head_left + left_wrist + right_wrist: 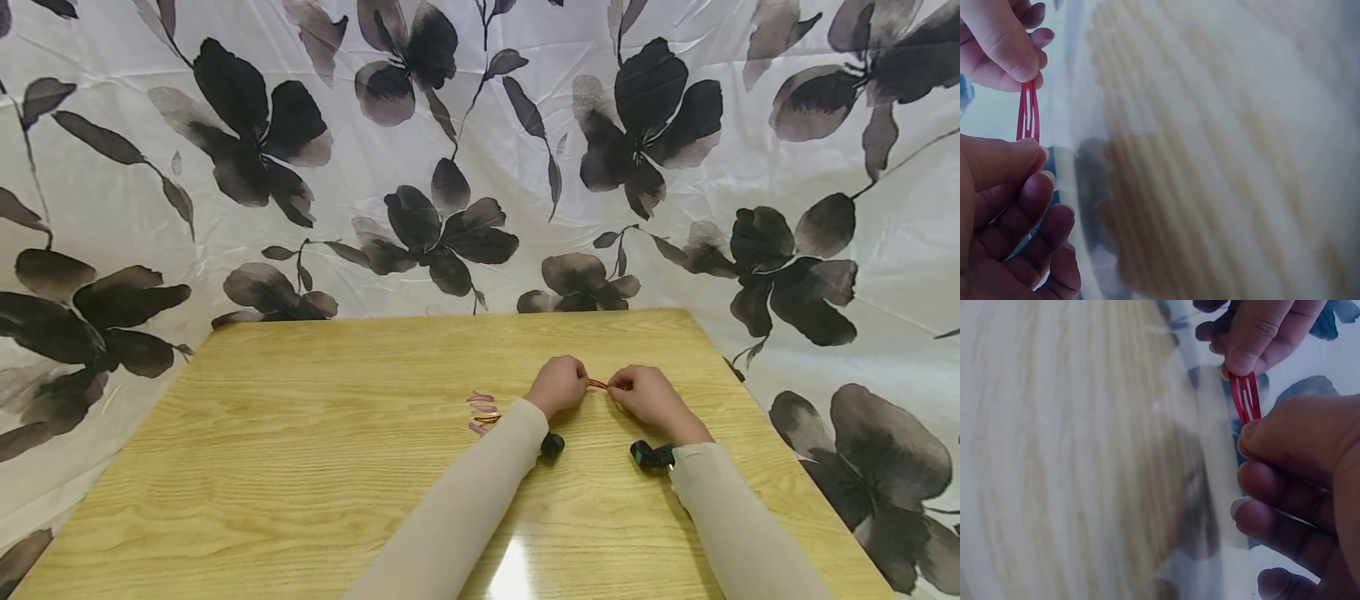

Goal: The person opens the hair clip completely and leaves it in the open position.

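A red snap hair clip (597, 383) is stretched between both hands above the right part of the table. My left hand (558, 386) pinches one end of it between thumb and forefinger. The opposite end is pinched by my right hand (648, 396). In the left wrist view the slotted metal strips of the hair clip (1028, 112) show between the two thumbs. The right wrist view shows the same slots in the hair clip (1245, 397); its ends are hidden under the fingertips.
Several pink and purple hair clips (482, 398) lie in a column left of my left hand, with an orange-red one (487, 419) among them, partly behind the sleeve. The wooden table (300, 467) ends at a floral cloth (480, 150) behind it.
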Motion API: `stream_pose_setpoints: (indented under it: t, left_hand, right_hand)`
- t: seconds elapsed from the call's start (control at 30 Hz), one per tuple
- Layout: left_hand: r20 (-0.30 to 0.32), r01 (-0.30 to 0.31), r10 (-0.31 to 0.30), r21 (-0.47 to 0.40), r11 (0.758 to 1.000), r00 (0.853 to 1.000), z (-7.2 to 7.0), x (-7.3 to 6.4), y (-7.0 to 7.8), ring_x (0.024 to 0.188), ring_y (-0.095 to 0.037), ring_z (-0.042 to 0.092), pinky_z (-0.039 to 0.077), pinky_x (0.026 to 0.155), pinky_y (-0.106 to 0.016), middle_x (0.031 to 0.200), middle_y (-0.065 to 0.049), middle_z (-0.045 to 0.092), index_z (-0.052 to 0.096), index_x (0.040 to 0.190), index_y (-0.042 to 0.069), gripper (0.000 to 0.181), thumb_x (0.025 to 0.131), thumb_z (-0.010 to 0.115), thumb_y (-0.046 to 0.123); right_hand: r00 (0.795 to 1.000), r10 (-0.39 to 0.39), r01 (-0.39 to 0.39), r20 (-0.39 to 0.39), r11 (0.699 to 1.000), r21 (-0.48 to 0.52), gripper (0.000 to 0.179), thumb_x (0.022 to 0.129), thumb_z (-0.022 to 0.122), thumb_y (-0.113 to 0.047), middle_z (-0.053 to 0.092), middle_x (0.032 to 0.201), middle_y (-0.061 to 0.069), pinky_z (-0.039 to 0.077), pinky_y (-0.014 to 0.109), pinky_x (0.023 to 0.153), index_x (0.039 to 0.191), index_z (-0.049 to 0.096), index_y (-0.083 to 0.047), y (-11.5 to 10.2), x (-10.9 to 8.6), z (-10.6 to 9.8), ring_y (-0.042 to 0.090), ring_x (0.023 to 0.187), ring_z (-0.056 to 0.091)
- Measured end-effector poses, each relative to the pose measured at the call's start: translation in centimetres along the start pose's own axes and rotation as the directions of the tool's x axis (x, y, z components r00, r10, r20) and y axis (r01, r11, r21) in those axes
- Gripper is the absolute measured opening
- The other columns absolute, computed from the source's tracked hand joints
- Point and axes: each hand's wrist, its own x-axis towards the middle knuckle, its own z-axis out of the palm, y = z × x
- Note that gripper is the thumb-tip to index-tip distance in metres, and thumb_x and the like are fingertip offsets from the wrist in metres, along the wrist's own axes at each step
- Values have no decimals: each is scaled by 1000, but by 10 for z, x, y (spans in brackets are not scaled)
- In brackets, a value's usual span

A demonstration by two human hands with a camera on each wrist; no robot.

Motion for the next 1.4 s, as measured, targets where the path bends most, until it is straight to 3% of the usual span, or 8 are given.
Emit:
stream_pose_setpoints:
  t: [0.27, 0.6, 0.83, 1.13, 1.4]
  left_hand:
    - [16, -4, 5, -60, 998, 1000, -21, -9, -1, 67, -11, 53, 42, 62, -22, 80, 2, 65, 73, 90, 11, 18, 96, 57, 17]
    - [18, 11, -9, -141, 990, 1000, -37, -19, -9, 65, -13, 51, 42, 62, -24, 78, 2, 64, 73, 95, 7, 22, 98, 54, 18]
    - [-23, -26, 23, -126, 992, 999, -46, -26, -15, 63, -11, 51, 42, 60, -23, 79, 1, 65, 73, 98, 6, 22, 98, 55, 18]
    - [-50, -17, 9, -165, 986, 999, -60, -40, -25, 62, -14, 52, 42, 58, -25, 81, -1, 65, 73, 99, 4, 23, 98, 55, 18]
    - [-86, 13, -25, -137, 991, 996, -66, -52, -36, 65, -13, 54, 44, 61, -24, 85, -1, 67, 72, 93, 8, 19, 95, 55, 16]
  right_hand:
    - [1000, -11, 12, -23, 1000, 28, 17, 95, 62, -18, 68, 98, 8, 49, 39, 76, 100, 73, -7, -9, 2, -2, 20, 83, 60]
    - [999, -19, 21, -27, 996, 83, 21, 97, 59, -20, 68, 101, 9, 49, 41, 79, 105, 71, -6, -23, 5, 0, 23, 89, 60]
    - [997, -61, 66, -56, 993, 95, 19, 97, 59, -18, 68, 101, 8, 50, 42, 77, 105, 72, -7, -34, 5, 1, 24, 90, 62]
    - [993, -85, 95, -83, 987, 129, 20, 96, 60, -21, 69, 102, 8, 50, 42, 78, 105, 72, -6, -49, 10, 9, 24, 91, 62]
    - [994, -77, 90, -84, 982, 169, 19, 96, 61, -20, 68, 100, 7, 50, 42, 79, 104, 73, -8, -65, 13, 21, 23, 90, 61]
